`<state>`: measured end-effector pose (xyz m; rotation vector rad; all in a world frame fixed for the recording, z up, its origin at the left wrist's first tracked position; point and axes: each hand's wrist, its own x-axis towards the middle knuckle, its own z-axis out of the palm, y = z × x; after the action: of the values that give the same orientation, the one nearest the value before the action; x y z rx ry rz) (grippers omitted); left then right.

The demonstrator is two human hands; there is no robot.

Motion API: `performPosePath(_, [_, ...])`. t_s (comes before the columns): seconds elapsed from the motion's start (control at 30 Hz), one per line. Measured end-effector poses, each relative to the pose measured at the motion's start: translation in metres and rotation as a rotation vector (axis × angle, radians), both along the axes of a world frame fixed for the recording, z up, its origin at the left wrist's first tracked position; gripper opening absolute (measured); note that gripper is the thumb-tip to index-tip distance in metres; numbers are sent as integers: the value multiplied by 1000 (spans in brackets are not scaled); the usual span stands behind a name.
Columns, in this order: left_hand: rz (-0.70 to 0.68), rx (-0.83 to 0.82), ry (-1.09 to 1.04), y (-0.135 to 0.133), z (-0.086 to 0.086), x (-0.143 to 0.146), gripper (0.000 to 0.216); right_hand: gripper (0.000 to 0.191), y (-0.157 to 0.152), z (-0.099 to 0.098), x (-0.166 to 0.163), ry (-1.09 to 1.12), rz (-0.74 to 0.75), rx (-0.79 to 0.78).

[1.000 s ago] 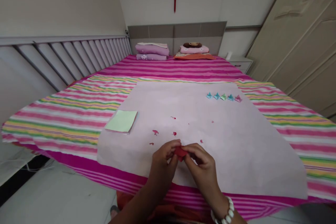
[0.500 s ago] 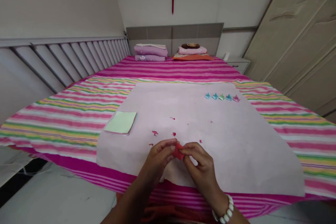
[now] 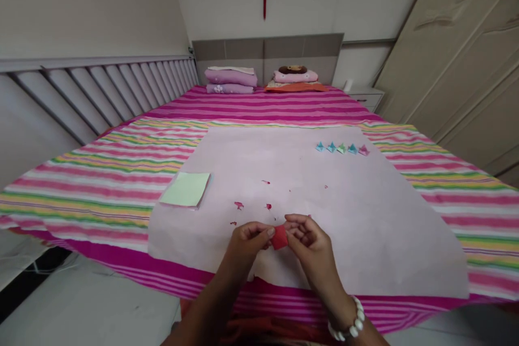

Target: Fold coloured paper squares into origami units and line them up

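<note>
Between my two hands is a small folded piece of red paper [image 3: 279, 237], held just above the near part of a large pale sheet [image 3: 385, 238]. My left hand [image 3: 249, 240] pinches its left edge between thumb and fingers. On the other side, my right hand [image 3: 308, 239] has its thumb at the paper's right edge, with the fingers curled behind. Red paper scraps [image 3: 239, 206] are scattered on the sheet beyond my hands. A bracelet of white beads [image 3: 353, 327] circles my right wrist.
A stack of square paper [image 3: 186, 189], pale green on top, lies at the sheet's left. Several small folded paper shapes [image 3: 341, 148], blue, green and pink, stand in a row at the far right. Folded bedding [image 3: 231, 80] rests by the headboard [image 3: 284, 54].
The red paper has been turned and shows a flatter, squarer face. My right fingers have shifted from pinching its top to its right edge.
</note>
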<state>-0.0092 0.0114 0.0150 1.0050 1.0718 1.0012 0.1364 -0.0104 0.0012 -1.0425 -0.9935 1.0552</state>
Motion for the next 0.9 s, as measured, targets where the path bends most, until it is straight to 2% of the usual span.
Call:
performPosePath(0.17, [209,14,-106,-3,-4,10,24,21,0,3,-4,157,72,-19])
performPosePath(0.33, [231,75,-138,-11,-6,20,22,23,-3,9,-10,149,30,-13])
performPosePath(0.43, [185,116,-66,-14,-6,20,21,20,-1,12,-6,133,-23,-2])
performPosePath(0.53, [88,157,1,-15,-2,15,19,31,0,17,1,110,-17,9])
performPosePath(0.63, [-9,187,65,-15,2,10,19,39,-1,24,5,62,31,12])
performPosePath(0.73, [-62,229,147,-16,2,9,24,39,-2,27,7,42,83,5])
performPosePath(0.9, [-136,217,200,-13,-2,9,32,50,4,21,13,73,172,-47])
